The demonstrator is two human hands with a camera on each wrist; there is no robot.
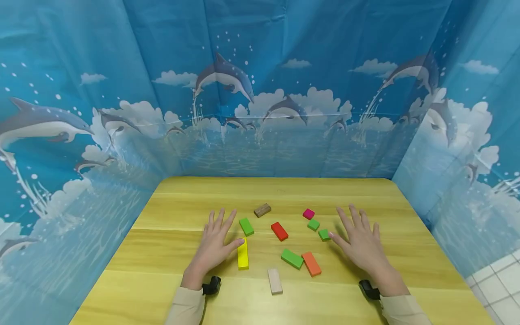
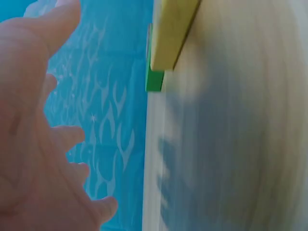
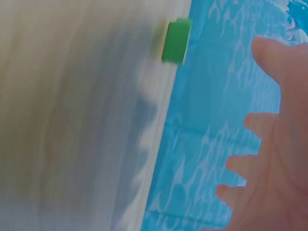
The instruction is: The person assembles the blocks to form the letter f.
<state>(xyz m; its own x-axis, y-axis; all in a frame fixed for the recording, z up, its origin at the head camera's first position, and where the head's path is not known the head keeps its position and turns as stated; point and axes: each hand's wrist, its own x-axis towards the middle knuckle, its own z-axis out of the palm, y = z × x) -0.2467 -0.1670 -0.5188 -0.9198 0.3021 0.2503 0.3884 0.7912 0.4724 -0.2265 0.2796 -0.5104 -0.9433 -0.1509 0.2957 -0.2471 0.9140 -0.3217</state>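
A: Nearest the front edge of the table lies the pale wood block, on its own, with bare tabletop on both sides.

B: And the hands?

A: Both lie flat, fingers spread, gripping nothing. The left hand has its thumb tip touching, or just short of, the yellow block; I cannot tell which. The right hand has its thumb just beside a small green block.

B: Between them?

A: The orange block and a long green block lie side by side, touching or nearly so. Farther in, the red block is apart from the rest, and a green block sits just beyond the left fingertips.

B: Farther back?

A: Another small green block, the magenta block and the brown block. Beyond them the tabletop is open up to the far edge, against the dolphin backdrop.
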